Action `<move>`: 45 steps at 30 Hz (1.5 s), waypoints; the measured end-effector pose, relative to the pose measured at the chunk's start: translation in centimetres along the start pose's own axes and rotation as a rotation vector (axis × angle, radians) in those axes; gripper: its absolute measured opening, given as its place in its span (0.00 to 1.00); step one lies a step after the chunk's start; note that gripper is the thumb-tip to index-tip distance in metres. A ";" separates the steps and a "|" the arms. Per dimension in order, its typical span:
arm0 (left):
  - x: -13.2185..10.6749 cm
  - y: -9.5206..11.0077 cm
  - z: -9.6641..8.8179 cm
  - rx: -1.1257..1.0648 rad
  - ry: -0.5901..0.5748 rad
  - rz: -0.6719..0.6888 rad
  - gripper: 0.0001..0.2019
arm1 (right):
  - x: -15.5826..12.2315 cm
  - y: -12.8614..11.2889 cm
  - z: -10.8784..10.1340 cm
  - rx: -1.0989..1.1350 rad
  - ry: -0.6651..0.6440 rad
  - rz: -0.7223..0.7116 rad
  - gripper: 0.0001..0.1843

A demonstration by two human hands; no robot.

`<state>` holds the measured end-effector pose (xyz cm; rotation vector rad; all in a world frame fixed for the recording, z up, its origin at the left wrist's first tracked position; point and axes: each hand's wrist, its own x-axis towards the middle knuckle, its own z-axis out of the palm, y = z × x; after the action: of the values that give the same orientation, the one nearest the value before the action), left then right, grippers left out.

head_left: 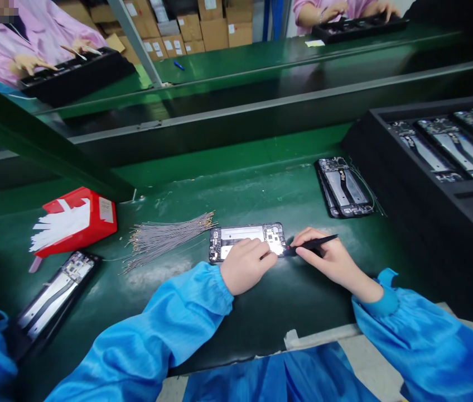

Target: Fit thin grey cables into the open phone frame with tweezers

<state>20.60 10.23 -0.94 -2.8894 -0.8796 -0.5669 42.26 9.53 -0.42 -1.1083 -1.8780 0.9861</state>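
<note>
Black-edged, silver-centred rectangular phone chassis (245,231) is lying on the green bench (257,192) partly beneath the left hand (247,267), whose grip I cannot tell, while the right hand (332,260) is pinching a slim black tool (322,241) at the chassis's right end, perhaps risking scratched circuitry (273,234) by slipping.

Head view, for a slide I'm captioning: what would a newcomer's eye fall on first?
Probably the bright red box of white strips, at the left on the green table. Then, at centre, the opened black-framed phone under the left hand, with the right hand holding a slim black tool at the phone's right end.
</note>
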 end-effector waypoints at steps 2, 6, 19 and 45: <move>0.0 0.0 0.0 -0.003 0.003 0.000 0.11 | 0.0 0.0 0.0 0.002 0.000 -0.003 0.04; -0.1 0.0 0.0 0.003 -0.020 0.007 0.12 | 0.0 -0.1 0.1 0.006 0.002 -0.006 0.04; 0.0 0.0 -0.1 -0.009 -0.025 0.003 0.12 | 0.0 -1.0 0.1 -0.082 -0.099 -0.153 0.04; 0.4 -0.1 0.6 -0.228 -0.027 -0.259 0.10 | 3.9 0.5 0.3 -0.460 -0.317 -0.301 0.17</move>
<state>21.09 10.61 -1.34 -3.0076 -1.2843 -0.6917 40.80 13.17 -0.23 -0.9107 -2.5298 0.5957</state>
